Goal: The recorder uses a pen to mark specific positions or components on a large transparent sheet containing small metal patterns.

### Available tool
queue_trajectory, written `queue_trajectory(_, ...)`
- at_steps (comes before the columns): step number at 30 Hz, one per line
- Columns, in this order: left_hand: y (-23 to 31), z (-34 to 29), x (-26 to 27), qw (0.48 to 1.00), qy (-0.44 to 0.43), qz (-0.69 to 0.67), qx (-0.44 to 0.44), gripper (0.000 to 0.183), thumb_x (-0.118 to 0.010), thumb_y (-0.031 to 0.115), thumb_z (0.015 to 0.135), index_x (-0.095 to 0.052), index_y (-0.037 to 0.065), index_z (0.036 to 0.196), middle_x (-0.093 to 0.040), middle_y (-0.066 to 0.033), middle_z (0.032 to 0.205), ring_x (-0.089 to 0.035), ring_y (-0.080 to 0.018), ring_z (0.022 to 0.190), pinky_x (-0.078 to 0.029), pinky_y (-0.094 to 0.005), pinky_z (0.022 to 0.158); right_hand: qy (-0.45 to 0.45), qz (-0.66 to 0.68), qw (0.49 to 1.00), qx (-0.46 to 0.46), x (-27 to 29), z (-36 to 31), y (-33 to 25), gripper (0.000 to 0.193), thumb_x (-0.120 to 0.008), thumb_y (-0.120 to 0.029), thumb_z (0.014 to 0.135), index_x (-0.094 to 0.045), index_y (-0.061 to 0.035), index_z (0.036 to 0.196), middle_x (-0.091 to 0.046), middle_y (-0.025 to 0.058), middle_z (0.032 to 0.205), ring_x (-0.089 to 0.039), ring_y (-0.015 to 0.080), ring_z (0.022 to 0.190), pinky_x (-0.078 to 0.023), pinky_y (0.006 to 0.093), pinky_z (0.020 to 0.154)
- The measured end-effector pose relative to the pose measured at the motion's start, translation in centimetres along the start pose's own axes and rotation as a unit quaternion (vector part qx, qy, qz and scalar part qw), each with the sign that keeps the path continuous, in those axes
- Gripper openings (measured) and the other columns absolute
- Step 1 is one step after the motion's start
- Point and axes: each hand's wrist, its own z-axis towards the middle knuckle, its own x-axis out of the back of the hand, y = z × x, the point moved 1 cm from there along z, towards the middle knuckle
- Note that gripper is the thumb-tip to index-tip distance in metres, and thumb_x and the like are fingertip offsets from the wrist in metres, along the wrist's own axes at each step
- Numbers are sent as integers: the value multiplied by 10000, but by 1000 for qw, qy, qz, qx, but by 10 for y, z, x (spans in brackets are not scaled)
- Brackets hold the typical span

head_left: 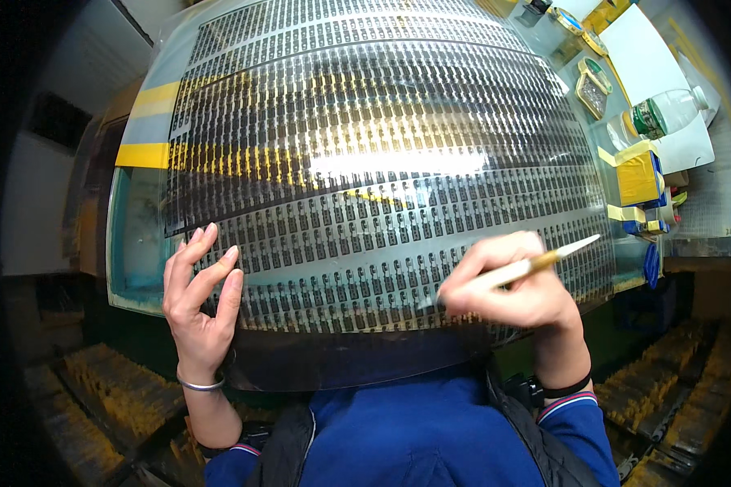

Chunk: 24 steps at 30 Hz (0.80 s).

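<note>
A large transparent film sheet (345, 268) printed with rows of small dark shapes lies over a pale green glass-like table. Its near edge curves down toward my body. My left hand (199, 296) rests on the sheet's near left side, fingers spread and holding nothing. Over the near right part, my right hand (512, 284) is closed round a slim white pen-shaped tool (577, 246) with a tan band. The tool slants, one tapered end up to the right. Its other end, by the fingertips low over the printed rows, is blurred; I cannot tell whether it touches the sheet.
Yellow tape strips (142, 155) cross the table's left side. Along the right edge stand a clear bottle (670, 114) with a green label, a yellow-and-blue block (639, 178), a small open container (594, 88) and tape rolls (567, 20). Racks (110, 390) sit below at left.
</note>
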Motion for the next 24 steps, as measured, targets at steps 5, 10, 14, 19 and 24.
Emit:
queue_trajectory(5,1,0,-2,1000,7,-3,-7,241,-690,64,807,-723,50,1046,-629,-136,1232,-554,-330,1195,-363,-461,1064,337,10,941,16,38,-8,-3,340,-539,-204,980,-531,43,1213,-670,158,1073,-614,155,982,-465,271,884)
queue_trajectory(10,3,-2,-1,1000,-4,17,3,238,-649,78,866,-714,69,1095,-605,-117,1288,-503,-298,1262,-360,-437,1069,305,-346,887,4,37,-12,34,401,-550,-305,973,-509,15,1212,-565,211,1176,-551,347,1109,-408,421,983)
queue_trajectory(14,7,6,-5,1000,17,0,-3,241,-683,53,821,-721,56,1058,-630,-132,1231,-552,-326,1192,-384,-434,1042,-145,-123,966,178,-62,-11,-6,396,-556,-301,959,-526,30,1175,-565,230,1092,-563,410,1043,-458,479,900)
queue_trajectory(19,3,2,-2,1000,13,-2,0,232,-686,67,829,-723,61,1058,-629,-121,1235,-551,-315,1190,-391,-426,1035,-137,130,977,103,-54,-17,-25,238,-533,-161,979,-574,17,1132,-636,188,1095,-631,287,1029,-490,368,905)
queue_trajectory(24,2,4,-1,1000,-11,2,-17,249,-654,68,866,-709,63,1108,-603,-127,1286,-520,-304,1241,-383,-418,1055,277,-15,960,39,-9,-21,-5,196,-536,-142,983,-581,-24,1133,-618,208,1192,-549,272,1202,-398,352,1030)
